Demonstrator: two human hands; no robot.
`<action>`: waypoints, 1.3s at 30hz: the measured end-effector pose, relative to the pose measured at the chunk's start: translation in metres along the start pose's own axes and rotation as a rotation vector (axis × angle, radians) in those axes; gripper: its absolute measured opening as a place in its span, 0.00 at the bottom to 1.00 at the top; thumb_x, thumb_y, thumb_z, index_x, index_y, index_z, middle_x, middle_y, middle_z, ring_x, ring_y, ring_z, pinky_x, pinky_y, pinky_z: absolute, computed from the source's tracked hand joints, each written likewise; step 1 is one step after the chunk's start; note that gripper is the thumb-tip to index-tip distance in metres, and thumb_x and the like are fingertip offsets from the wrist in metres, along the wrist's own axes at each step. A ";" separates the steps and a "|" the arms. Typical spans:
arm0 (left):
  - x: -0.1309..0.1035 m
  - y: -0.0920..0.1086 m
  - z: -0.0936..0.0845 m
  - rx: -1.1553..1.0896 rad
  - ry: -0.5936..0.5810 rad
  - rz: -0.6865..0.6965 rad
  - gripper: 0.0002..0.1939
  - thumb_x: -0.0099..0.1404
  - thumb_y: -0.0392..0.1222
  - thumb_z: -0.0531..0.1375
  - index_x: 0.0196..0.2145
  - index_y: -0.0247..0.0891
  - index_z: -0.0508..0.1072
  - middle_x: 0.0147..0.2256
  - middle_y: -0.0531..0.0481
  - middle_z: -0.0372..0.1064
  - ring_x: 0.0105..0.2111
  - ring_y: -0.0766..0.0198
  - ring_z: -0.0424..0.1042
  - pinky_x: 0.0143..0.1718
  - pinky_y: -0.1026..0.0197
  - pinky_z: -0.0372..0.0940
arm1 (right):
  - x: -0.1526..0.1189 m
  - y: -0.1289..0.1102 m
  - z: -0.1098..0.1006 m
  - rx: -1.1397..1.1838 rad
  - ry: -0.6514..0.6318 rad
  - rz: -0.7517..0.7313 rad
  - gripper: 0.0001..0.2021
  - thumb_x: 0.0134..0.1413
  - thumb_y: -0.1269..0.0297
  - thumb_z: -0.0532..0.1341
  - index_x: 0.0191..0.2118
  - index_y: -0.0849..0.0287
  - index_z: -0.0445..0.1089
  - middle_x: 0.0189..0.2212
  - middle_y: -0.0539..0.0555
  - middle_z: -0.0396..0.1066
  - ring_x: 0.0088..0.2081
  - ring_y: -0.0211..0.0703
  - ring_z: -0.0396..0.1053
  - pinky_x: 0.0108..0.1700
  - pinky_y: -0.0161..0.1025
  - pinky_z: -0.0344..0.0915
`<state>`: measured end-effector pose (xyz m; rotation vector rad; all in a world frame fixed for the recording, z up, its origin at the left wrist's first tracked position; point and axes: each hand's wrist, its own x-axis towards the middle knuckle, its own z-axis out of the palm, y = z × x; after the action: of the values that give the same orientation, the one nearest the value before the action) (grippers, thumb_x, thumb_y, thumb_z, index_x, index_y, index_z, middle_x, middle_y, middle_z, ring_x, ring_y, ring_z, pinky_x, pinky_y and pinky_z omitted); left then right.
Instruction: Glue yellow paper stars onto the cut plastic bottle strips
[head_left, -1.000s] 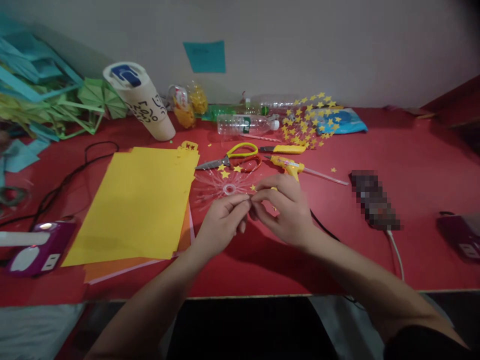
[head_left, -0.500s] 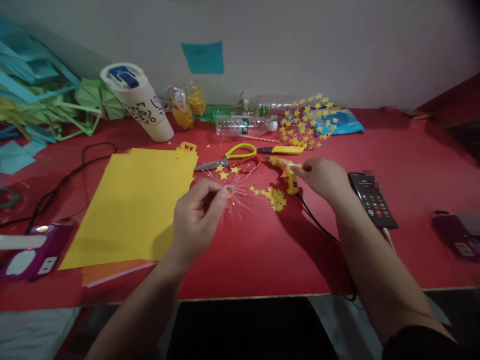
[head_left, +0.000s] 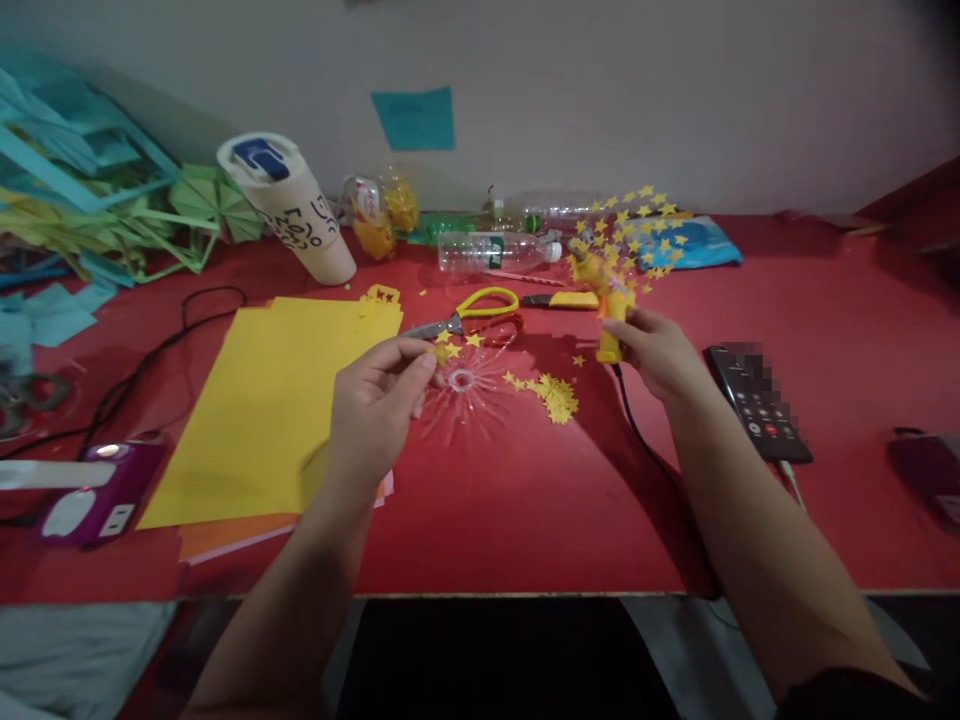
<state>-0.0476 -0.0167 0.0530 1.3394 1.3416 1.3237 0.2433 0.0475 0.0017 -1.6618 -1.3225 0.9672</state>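
My left hand (head_left: 382, 405) pinches a small yellow star (head_left: 440, 353) at its fingertips, just left of the centre of a clear plastic piece (head_left: 461, 380) cut into thin radiating strips. Two or more yellow stars rest on its upper strips. My right hand (head_left: 660, 350) is closed on the grip of a yellow glue gun (head_left: 611, 310), raised with its nozzle pointing up and left. A pile of yellow stars (head_left: 559, 400) lies on the red table between the hands.
Yellow sheets (head_left: 255, 410) lie at left, scissors (head_left: 480, 305) and a yellow cutter (head_left: 562, 300) in the middle. Behind them are a clear bottle (head_left: 491, 252), a star-covered piece (head_left: 630, 240) and a white tumbler (head_left: 300, 220). A phone (head_left: 757, 405) lies at right; the gun's cord (head_left: 652, 450) trails forward.
My right hand has lifted the glue gun off the table and turned it upward. My left hand has moved slightly left, off the clear piece's centre, and a star now shows at its fingertips.
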 end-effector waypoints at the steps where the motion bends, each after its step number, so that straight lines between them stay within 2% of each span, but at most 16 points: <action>1: -0.001 0.000 0.001 0.018 -0.002 0.000 0.03 0.58 0.37 0.59 0.29 0.38 0.72 0.21 0.55 0.69 0.15 0.74 0.57 0.15 0.68 0.54 | -0.004 -0.006 0.001 0.163 -0.030 0.003 0.14 0.42 0.51 0.64 0.32 0.53 0.65 0.27 0.47 0.66 0.27 0.35 0.65 0.30 0.36 0.65; 2: -0.003 0.001 0.002 0.040 -0.006 0.003 0.03 0.58 0.37 0.59 0.28 0.38 0.72 0.22 0.54 0.69 0.15 0.74 0.58 0.16 0.68 0.55 | -0.010 -0.012 0.001 0.319 -0.077 0.027 0.15 0.38 0.54 0.67 0.32 0.53 0.66 0.28 0.47 0.66 0.27 0.34 0.65 0.30 0.35 0.65; 4: -0.005 0.002 0.005 0.087 -0.022 0.016 0.03 0.59 0.37 0.58 0.28 0.38 0.71 0.22 0.54 0.70 0.17 0.73 0.61 0.18 0.68 0.57 | -0.023 -0.025 0.005 0.454 -0.204 0.101 0.15 0.34 0.59 0.68 0.33 0.54 0.68 0.27 0.47 0.67 0.27 0.33 0.65 0.29 0.33 0.65; 6: -0.007 0.002 0.007 0.122 -0.038 0.042 0.03 0.60 0.37 0.58 0.29 0.38 0.70 0.23 0.53 0.71 0.19 0.72 0.65 0.19 0.68 0.60 | -0.037 -0.037 0.009 0.446 -0.352 0.132 0.14 0.33 0.61 0.68 0.30 0.57 0.68 0.25 0.48 0.68 0.25 0.34 0.65 0.26 0.33 0.63; 8: -0.008 0.000 0.008 0.140 -0.043 0.069 0.03 0.61 0.37 0.57 0.29 0.38 0.70 0.24 0.53 0.72 0.21 0.71 0.67 0.21 0.68 0.62 | -0.051 -0.047 0.014 0.438 -0.459 0.103 0.13 0.33 0.63 0.67 0.30 0.57 0.69 0.24 0.49 0.69 0.24 0.35 0.65 0.25 0.34 0.63; 10: -0.008 -0.003 0.007 0.161 -0.040 0.100 0.04 0.63 0.37 0.56 0.30 0.39 0.69 0.25 0.53 0.72 0.22 0.70 0.69 0.23 0.68 0.64 | -0.064 -0.055 0.019 0.430 -0.565 0.054 0.11 0.36 0.62 0.65 0.31 0.58 0.70 0.27 0.51 0.72 0.24 0.37 0.67 0.26 0.35 0.64; 12: -0.007 -0.007 0.006 0.187 -0.040 0.138 0.04 0.64 0.37 0.56 0.30 0.39 0.68 0.25 0.53 0.72 0.24 0.69 0.70 0.25 0.67 0.65 | -0.075 -0.060 0.023 0.350 -0.613 0.039 0.08 0.43 0.59 0.63 0.28 0.59 0.70 0.25 0.51 0.72 0.20 0.34 0.64 0.22 0.34 0.61; 15: -0.006 -0.012 0.003 0.219 -0.048 0.186 0.05 0.66 0.38 0.55 0.31 0.39 0.67 0.26 0.53 0.71 0.25 0.69 0.71 0.27 0.67 0.65 | -0.087 -0.064 0.029 0.213 -0.437 0.017 0.10 0.45 0.56 0.63 0.29 0.58 0.70 0.23 0.49 0.70 0.18 0.31 0.60 0.20 0.33 0.58; 18: -0.007 -0.017 0.001 0.229 -0.050 0.213 0.06 0.68 0.40 0.54 0.32 0.39 0.65 0.26 0.53 0.71 0.26 0.69 0.70 0.27 0.67 0.65 | -0.096 -0.065 0.035 0.075 -0.317 -0.099 0.12 0.45 0.54 0.64 0.32 0.56 0.71 0.27 0.51 0.73 0.24 0.37 0.67 0.25 0.35 0.64; 21: -0.009 -0.018 0.000 0.239 -0.058 0.231 0.06 0.69 0.41 0.54 0.32 0.40 0.64 0.26 0.54 0.70 0.25 0.70 0.69 0.27 0.68 0.64 | -0.100 -0.066 0.040 -0.055 -0.307 -0.339 0.11 0.50 0.52 0.62 0.27 0.54 0.70 0.26 0.52 0.72 0.30 0.42 0.70 0.32 0.39 0.68; 25: -0.011 -0.017 0.003 0.266 -0.068 0.233 0.06 0.68 0.40 0.53 0.32 0.40 0.63 0.25 0.55 0.68 0.23 0.71 0.68 0.26 0.67 0.63 | -0.101 -0.065 0.044 -0.160 -0.298 -0.534 0.17 0.55 0.51 0.58 0.21 0.54 0.63 0.20 0.50 0.64 0.22 0.39 0.63 0.26 0.39 0.64; 31: -0.013 -0.016 0.008 0.257 -0.073 0.186 0.04 0.67 0.40 0.52 0.34 0.40 0.64 0.26 0.54 0.68 0.25 0.69 0.69 0.27 0.66 0.65 | -0.101 -0.063 0.046 -0.187 -0.256 -0.664 0.15 0.59 0.52 0.57 0.23 0.51 0.65 0.19 0.49 0.64 0.21 0.40 0.63 0.23 0.39 0.61; 39: -0.013 -0.016 0.008 0.297 -0.074 0.189 0.04 0.67 0.41 0.53 0.34 0.40 0.65 0.25 0.55 0.68 0.25 0.69 0.70 0.29 0.65 0.64 | -0.101 -0.060 0.051 -0.163 -0.223 -0.684 0.16 0.59 0.53 0.58 0.23 0.52 0.62 0.18 0.47 0.60 0.19 0.38 0.59 0.22 0.38 0.57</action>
<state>-0.0403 -0.0269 0.0349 1.7362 1.4288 1.2170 0.1569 -0.0366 0.0446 -1.0854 -1.9822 0.6468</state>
